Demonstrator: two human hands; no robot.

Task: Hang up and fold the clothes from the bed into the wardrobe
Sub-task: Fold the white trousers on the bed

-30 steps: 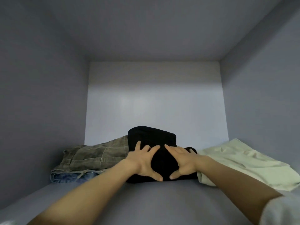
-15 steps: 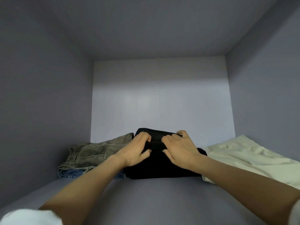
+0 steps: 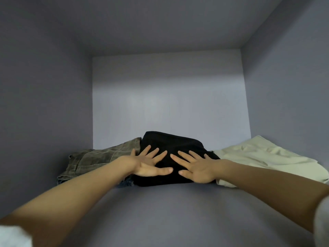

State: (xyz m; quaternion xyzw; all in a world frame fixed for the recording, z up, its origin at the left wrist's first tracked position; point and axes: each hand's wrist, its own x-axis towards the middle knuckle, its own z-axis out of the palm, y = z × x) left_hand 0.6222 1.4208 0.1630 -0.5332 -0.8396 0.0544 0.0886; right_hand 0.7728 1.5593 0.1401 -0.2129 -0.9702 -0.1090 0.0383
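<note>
Inside the wardrobe compartment (image 3: 178, 220), the folded black garment (image 3: 170, 145) lies at 12 o'clock on the shelf floor. The left hand (image 3: 147, 164) and right hand (image 3: 195, 166) press flat on it, fingers spread wide and holding nothing. Olive trousers (image 3: 99, 159) touch it at 9 o'clock; a cream garment (image 3: 263, 157) lies at 3 o'clock.

I see a dim, cool, greyish picture. Light comes from behind me and falls softly on the back panel (image 3: 169, 107), the brightest area, with a faint sheen at its middle. The side walls and ceiling sink into shadow. The black garment (image 3: 170, 145) shows almost no detail. Wide-angle stretch bends the edges, and the sleeve (image 3: 12, 236) at lower left is blurred.
</note>
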